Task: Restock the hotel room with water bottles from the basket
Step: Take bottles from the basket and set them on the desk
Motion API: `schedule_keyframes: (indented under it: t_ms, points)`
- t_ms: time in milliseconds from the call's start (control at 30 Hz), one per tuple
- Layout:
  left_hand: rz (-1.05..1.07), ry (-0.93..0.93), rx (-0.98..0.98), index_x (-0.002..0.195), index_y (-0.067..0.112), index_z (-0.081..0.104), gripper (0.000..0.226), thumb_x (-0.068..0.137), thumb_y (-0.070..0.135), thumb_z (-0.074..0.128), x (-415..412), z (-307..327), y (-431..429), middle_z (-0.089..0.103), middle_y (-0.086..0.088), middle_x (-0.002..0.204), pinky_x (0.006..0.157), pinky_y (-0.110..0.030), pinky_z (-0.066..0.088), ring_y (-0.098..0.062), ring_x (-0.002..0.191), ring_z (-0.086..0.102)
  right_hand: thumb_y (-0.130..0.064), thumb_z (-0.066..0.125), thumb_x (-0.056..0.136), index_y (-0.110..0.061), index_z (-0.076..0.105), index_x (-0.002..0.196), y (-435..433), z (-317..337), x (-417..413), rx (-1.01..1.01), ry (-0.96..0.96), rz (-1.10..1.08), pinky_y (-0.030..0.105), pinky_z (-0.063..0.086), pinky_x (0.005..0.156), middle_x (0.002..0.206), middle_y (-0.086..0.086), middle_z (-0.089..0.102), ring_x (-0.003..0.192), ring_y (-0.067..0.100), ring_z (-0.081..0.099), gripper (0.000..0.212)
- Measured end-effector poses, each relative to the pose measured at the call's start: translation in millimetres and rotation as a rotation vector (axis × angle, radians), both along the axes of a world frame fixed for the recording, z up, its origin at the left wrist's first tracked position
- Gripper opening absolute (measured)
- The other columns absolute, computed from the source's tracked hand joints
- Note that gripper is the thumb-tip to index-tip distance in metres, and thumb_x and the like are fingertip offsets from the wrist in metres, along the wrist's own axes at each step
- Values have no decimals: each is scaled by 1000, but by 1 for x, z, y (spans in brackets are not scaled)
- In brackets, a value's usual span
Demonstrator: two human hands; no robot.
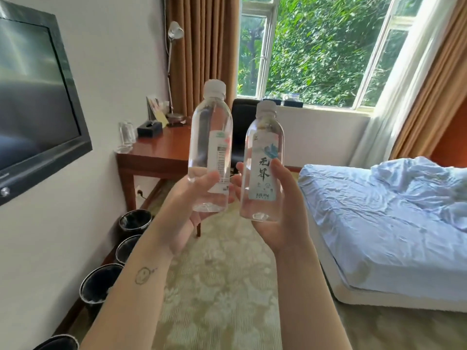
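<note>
Both arms raised in front of the person, over the patterned carpet.

- Left hand: palm up, fingers and thumb curled round the lower part of the left bottle. Bottle clear, white cap on, held upright. Its label is turned sideways, small print showing.
- Right hand: wrapped round the lower half of the right bottle, thumb lying across the front of the label. Cap on, near upright. The label faces me, with dark characters and a pale blue mark.
- The two bottles are held side by side in the air, with a narrow gap between them. Left one sits a little higher. Hands close together, each clamped on its own bottle.

Surroundings:
- Wooden bench against the left wall, beyond the bottles. It carries upturned glasses, a dark tissue box and a lamp.
- Black chair between bench and window, green leaves outside, brown curtains to either side.
- Flat screen mounted on the left wall, a row of black bins on the floor below it.
- Bed to the right, pale blue sheet rumpled.
</note>
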State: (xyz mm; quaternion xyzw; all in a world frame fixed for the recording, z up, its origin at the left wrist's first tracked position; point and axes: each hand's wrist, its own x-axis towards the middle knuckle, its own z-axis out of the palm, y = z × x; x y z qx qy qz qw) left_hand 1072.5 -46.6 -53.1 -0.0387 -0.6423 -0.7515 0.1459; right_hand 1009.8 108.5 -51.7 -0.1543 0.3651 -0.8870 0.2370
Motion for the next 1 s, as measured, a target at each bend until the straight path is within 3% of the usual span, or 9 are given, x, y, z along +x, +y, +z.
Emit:
schedule_keyframes:
  t_ms: [67,200,300,367,567,667,833,933,1000]
  points:
    - [-18,-2,-4,121,7,60,75,66,54,77,-38,5,-21,72,-12,112,86,-43,55,-30,104,68,-41,73,75,-6,47,139,-22,3,-33,-14,10,-16,50,45,99,120,18,53,106,31,58,78]
    - [-60,-36,-32,116,17,62,61,69,54,73,-114,4,-59,73,-5,110,83,-41,56,-24,100,70,-37,71,79,-7,44,140,-61,-1,-97,-50,0,-76,56,35,109,124,20,51,113,36,53,73]
    - [-107,-65,-26,94,34,71,35,66,55,75,-160,-8,-74,74,-3,107,74,-34,58,-20,93,72,-38,71,80,-8,47,139,-75,-13,-142,-33,-13,-101,51,42,102,122,18,53,108,33,56,70]
    - [-139,-90,-43,88,39,72,25,68,53,73,-197,-15,-81,74,-1,109,80,-38,57,-22,97,71,-38,69,82,-8,49,138,-83,-22,-176,-10,-14,-133,51,43,99,121,19,55,107,33,56,66]
    - [-117,-166,-63,104,25,64,51,65,58,73,-318,-37,-92,73,-1,110,88,-47,53,-26,99,70,-39,68,82,-7,47,138,-97,-46,-293,34,-18,-159,49,48,92,122,24,53,109,38,54,68]
    - [-101,-151,-75,105,27,65,51,66,59,72,-392,-39,-93,73,0,110,86,-46,53,-24,100,70,-38,67,81,-9,50,136,-98,-45,-369,84,23,-171,52,51,90,122,27,57,108,39,60,65]
    - [-54,-119,-7,99,39,68,32,71,54,72,-508,-30,-93,73,4,111,83,-40,50,-16,97,71,-37,68,80,-12,48,137,-99,-27,-491,101,6,-151,37,55,74,115,15,63,97,27,66,65]
    - [-25,-114,57,113,30,64,47,72,52,71,-565,-32,-100,72,0,114,79,-36,55,-20,103,70,-37,68,81,-13,47,138,-109,-22,-552,128,19,-125,38,54,77,117,16,61,99,27,65,66]
    - [6,-133,76,121,24,61,57,72,51,73,-598,-37,-111,72,-2,116,85,-39,54,-22,105,69,-36,69,80,-12,47,138,-121,-27,-587,123,5,-89,40,53,82,117,15,61,101,28,65,66]
